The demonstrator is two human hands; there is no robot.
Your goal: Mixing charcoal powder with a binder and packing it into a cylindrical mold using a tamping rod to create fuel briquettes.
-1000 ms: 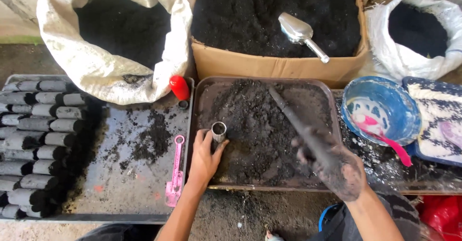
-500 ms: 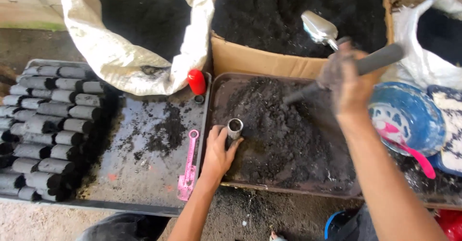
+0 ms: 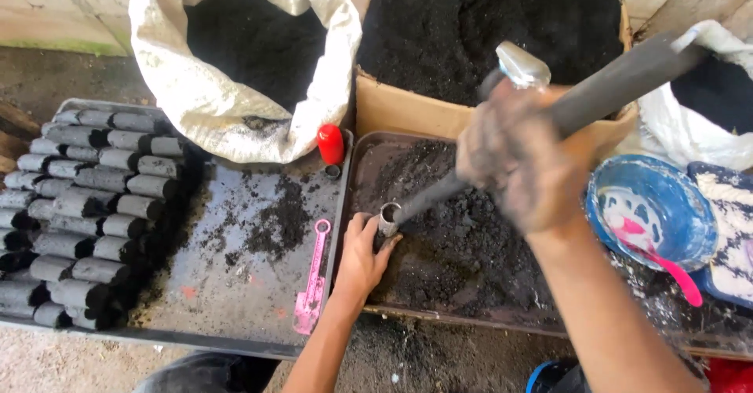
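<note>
On tray of black powder, centre of table: short metal tube standing upright in the powder, mouth up. Left hand wrapped round tube's lower part, fingers curled, thumb side toward the tray edge, palm resting on powder. Right hand raised above tray, fist closed tight on a long dark rod; hand blurred, coated w/ black dust. Rod running diagonally from upper right down-left, lower tip at the tube's mouth; can't tell whether inside or just touching the rim.

Behind tray: cardboard box full of black powder, metal scoop lying in it, partly hidden by right hand. White sack of powder upper left, mouth open. Red cap-like item just beside tray's back-left corner.

Left of tray: flat dark sheet w/ scattered powder, pink plastic tool lying near tray edge. Far left: stacked rows of black cylinders, lying on their sides.

Right side: blue bowl w/ pink spoon in it, well apart from tube. Second white bag upper right, dark contents.
</note>
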